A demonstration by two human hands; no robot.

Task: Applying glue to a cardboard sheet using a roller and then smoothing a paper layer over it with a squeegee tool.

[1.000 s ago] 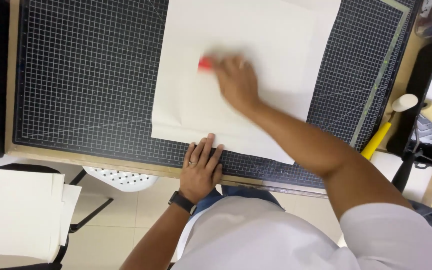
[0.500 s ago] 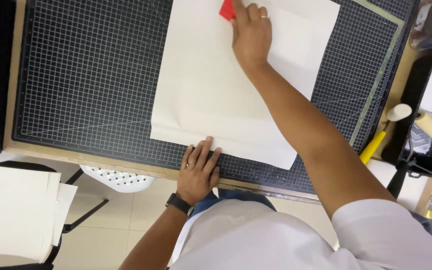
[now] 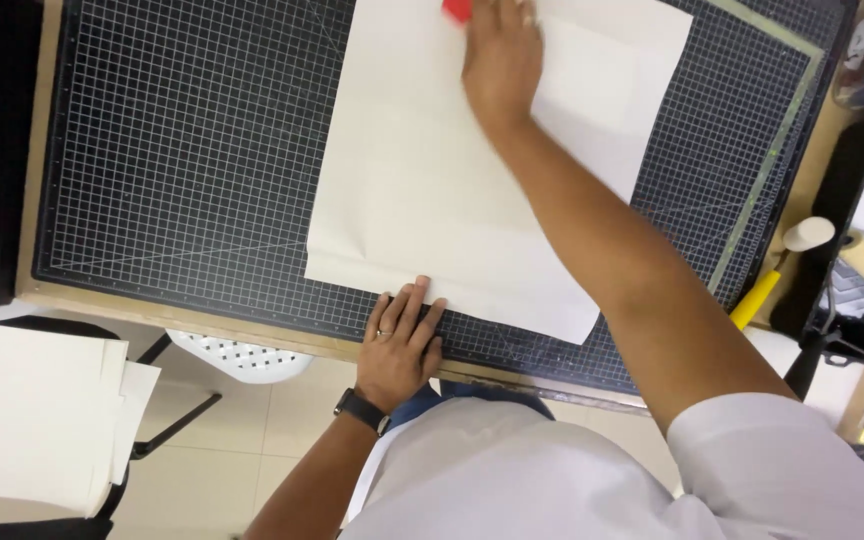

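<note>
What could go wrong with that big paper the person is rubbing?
The right hand presses a red tool at the paper's far edge; pushed further, the tool might run off onto the mat.

Only the left hand's fingertips touch the paper's near edge, so the sheet may shift or wrinkle.

The stretched right arm is close to the roller beside the mat and might knock it.

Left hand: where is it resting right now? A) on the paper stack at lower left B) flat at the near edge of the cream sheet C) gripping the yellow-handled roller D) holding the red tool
B: the left hand lies flat, its fingertips on the near edge of the cream sheet over the cutting mat.
</note>
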